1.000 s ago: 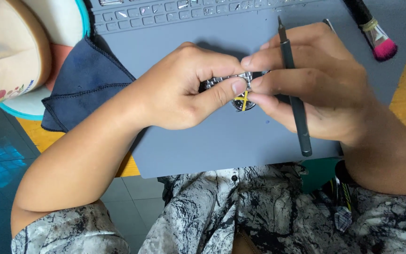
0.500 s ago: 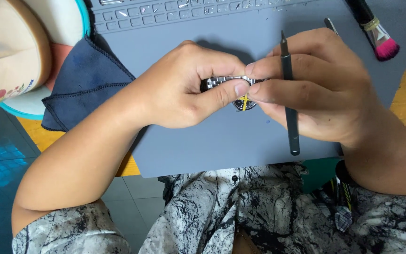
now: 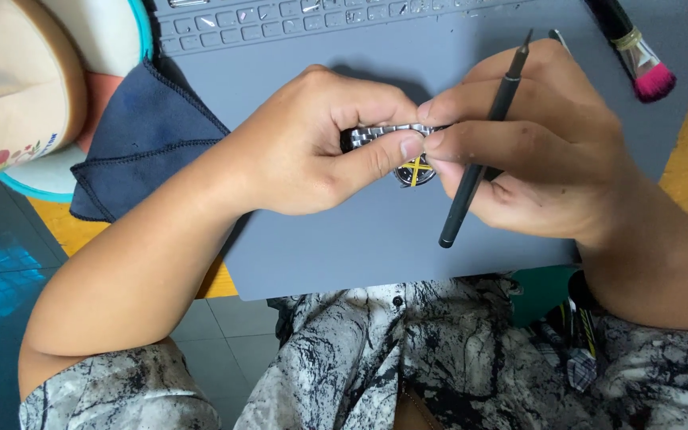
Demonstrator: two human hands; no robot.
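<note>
1. Steel watch [image 3: 396, 143] sits pinched between both grips, above the grey mat [image 3: 336, 247].
2. Left hand [image 3: 312, 143] holds the bracelet; right hand [image 3: 535, 151] holds the case and a black tool [image 3: 475, 151].
3. Risk, I think: the tool tip may slip and scratch the watch, because the fingers are crowded.

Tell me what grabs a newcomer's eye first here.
Mid-frame, the left hand and right hand pinch a watch with a steel band and yellow-marked dial over a grey mat. The right hand also holds a black tool. A pink brush lies top right.
</note>
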